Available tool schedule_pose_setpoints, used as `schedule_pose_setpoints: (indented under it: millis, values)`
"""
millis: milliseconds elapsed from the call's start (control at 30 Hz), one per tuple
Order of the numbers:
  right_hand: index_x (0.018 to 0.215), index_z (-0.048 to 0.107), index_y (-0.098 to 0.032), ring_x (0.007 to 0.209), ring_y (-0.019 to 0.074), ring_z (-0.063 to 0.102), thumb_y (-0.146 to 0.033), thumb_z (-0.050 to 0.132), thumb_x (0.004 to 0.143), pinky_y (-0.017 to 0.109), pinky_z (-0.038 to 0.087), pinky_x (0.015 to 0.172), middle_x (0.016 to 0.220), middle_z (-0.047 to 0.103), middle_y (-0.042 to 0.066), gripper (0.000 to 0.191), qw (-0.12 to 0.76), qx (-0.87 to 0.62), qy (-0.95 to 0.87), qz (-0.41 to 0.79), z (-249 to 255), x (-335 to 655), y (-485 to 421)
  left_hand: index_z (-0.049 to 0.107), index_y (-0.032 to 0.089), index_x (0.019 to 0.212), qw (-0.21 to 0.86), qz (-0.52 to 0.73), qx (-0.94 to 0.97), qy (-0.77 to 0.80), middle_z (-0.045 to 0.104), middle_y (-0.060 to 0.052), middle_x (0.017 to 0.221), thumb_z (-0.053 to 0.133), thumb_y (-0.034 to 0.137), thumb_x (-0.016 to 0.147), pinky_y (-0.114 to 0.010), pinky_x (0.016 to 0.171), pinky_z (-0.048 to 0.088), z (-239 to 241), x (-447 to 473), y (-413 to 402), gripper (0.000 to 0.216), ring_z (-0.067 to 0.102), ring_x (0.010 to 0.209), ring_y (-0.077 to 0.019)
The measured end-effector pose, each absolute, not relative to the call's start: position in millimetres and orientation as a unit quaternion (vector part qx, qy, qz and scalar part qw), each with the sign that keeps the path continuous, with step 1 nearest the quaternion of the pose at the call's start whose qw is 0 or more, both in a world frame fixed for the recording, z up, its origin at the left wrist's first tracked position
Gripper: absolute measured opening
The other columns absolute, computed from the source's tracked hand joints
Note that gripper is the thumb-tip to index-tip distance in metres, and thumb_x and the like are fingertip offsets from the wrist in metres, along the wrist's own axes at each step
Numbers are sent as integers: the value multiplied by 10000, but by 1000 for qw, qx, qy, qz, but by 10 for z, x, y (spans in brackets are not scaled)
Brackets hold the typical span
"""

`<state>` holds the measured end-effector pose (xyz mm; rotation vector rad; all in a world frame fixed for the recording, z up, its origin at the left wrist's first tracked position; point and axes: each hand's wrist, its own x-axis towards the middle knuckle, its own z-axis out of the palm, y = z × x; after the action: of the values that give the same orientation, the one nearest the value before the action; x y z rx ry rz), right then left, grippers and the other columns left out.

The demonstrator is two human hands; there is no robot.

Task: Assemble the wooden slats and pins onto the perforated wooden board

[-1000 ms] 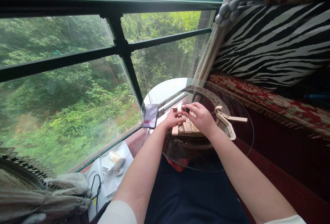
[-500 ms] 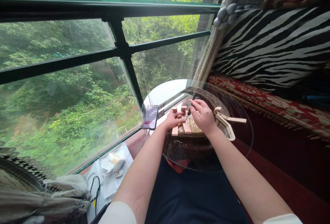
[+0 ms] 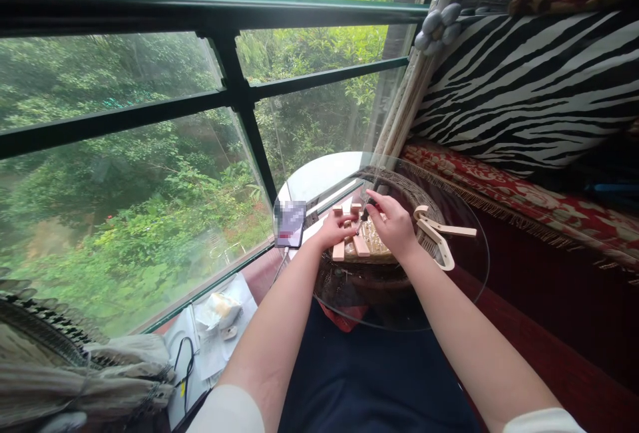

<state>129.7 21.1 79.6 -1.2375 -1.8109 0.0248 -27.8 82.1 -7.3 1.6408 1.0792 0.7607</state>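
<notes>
My right hand is closed round a screwdriver with a dark handle, its thin shaft slanting down to a pale wooden strip. My left hand lies over the wooden strips, its fingers gripping the strip near the screwdriver's tip. A second wooden strip runs under this hand, partly covered by it. Beneath the strips is a shiny, wrapped tan slab. The fingers hide whatever the tip touches.
The round glass table holds further joined wooden pieces on the right. At the left edge is a phone with a cable. Papers and a crumpled bag lie by the window. A zebra-striped cushion is at right.
Both hands stay at the same strips. My right hand and the screwdriver have shifted very slightly, with the fingers a little differently placed on the handle.
</notes>
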Motion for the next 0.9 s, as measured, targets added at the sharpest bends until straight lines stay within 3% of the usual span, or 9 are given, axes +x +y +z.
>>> schedule_pose_setpoints:
  millis: [100, 267, 433, 600, 667, 800, 900]
  values:
    - [1098, 651, -217, 788, 201, 597, -403, 504, 873, 363, 520, 769, 888, 591, 79, 327, 459, -523, -718, 1, 768, 1294, 215, 665, 186, 1086, 497, 310, 677, 445, 430, -101, 1286, 727, 310, 676, -395, 1032, 383, -87, -279, 824, 432, 496, 1088, -232]
    - [1261, 548, -209, 1060, 238, 548, -324, 376, 926, 417, 454, 933, 1122, 570, 122, 394, 466, -485, -740, -3, 736, 1277, 221, 664, 194, 1093, 482, 305, 687, 450, 407, -99, 1282, 729, 301, 676, -384, 1037, 372, -121, -275, 846, 436, 484, 1112, -230]
    - [1120, 643, -217, 813, 198, 596, -393, 506, 875, 347, 516, 772, 897, 592, 83, 331, 464, -508, -725, 4, 733, 1243, 229, 651, 201, 1115, 494, 299, 678, 455, 402, -98, 1298, 726, 328, 687, -371, 1021, 390, -117, -274, 841, 452, 498, 1096, -223]
    - [1169, 614, -185, 1005, 226, 571, -329, 426, 916, 383, 482, 894, 1058, 591, 118, 346, 466, -455, -758, -23, 764, 1235, 289, 654, 197, 1108, 505, 304, 669, 453, 400, -94, 1320, 734, 333, 678, -366, 1025, 390, -145, -280, 842, 458, 497, 1119, -228]
    - [1184, 603, -202, 961, 209, 588, -300, 398, 928, 370, 494, 870, 1021, 611, 101, 343, 470, -444, -763, -17, 772, 1235, 301, 657, 191, 1100, 509, 309, 663, 454, 416, -94, 1306, 745, 339, 663, -366, 1031, 384, -158, -283, 848, 469, 493, 1125, -232]
    - [1044, 676, -209, 754, 178, 586, -366, 530, 869, 332, 528, 727, 845, 576, 68, 277, 476, -479, -737, -28, 767, 1232, 305, 661, 194, 1096, 509, 309, 665, 452, 445, -95, 1271, 752, 357, 653, -378, 1036, 375, -152, -289, 850, 481, 511, 1099, -230]
    - [1073, 666, -190, 861, 202, 585, -363, 513, 876, 358, 519, 794, 957, 572, 101, 303, 475, -464, -747, -38, 754, 1238, 312, 657, 206, 1111, 490, 304, 679, 454, 447, -97, 1268, 738, 346, 670, -383, 1024, 386, -131, -287, 844, 471, 521, 1076, -227]
